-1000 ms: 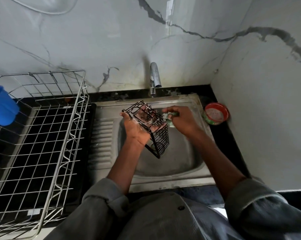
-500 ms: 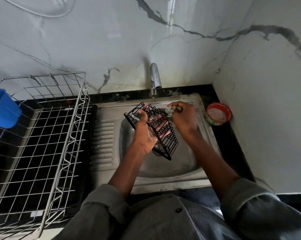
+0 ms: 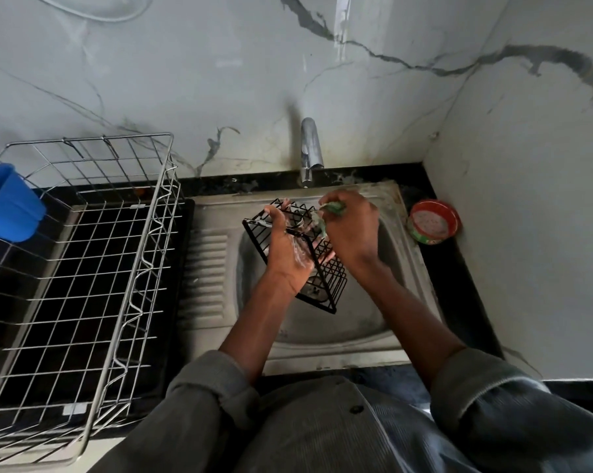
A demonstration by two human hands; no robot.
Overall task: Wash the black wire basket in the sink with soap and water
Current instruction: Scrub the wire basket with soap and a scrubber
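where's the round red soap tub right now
In the head view the round red soap tub sits on the black counter at the right edge of the sink, in the corner by the wall.

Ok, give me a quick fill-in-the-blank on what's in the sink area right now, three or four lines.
1. The left hand holds the black wire basket over the ____.
2. The right hand grips a ____ scrubber.
3. The round soap tub sits on the counter to the ____ of the sink.
4. The blue cup hangs on the ____ dish rack.

Missing words: sink; green; right; wire
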